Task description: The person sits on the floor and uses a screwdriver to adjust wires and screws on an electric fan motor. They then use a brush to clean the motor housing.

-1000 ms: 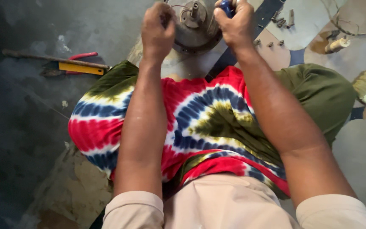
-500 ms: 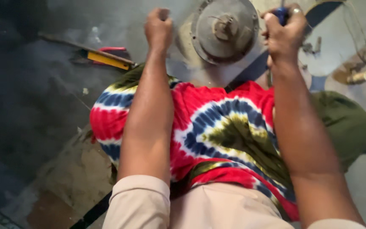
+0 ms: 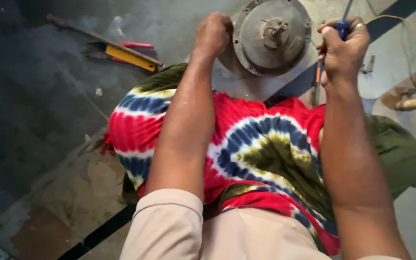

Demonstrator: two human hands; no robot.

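My left hand, near the top centre of the frame, is curled into a closed fist against the left rim of the round grey metal motor housing; the fingers are folded under, and I cannot tell whether they grip the rim or only press on it. My right hand, at the upper right, is closed tight around the blue handle of a slim tool, a ring showing on one finger. The tool's far end runs out of the top of the frame.

The housing lies flat on the pale floor between my two hands, its open face up like a shallow dish: in it stands a short central shaft with a few thin wires around it, and small bolt holes ring the flange.

Just below my right hand an orange-handled screwdriver lies on the floor. A thin loop of wire curves at the far right, above a small wooden peg. At the upper left, on dark concrete, lie a yellow-and-black ruler-like bar, red-handled pliers and a long dark rod. My lap, draped in red, blue and olive tie-dye cloth, fills the middle.
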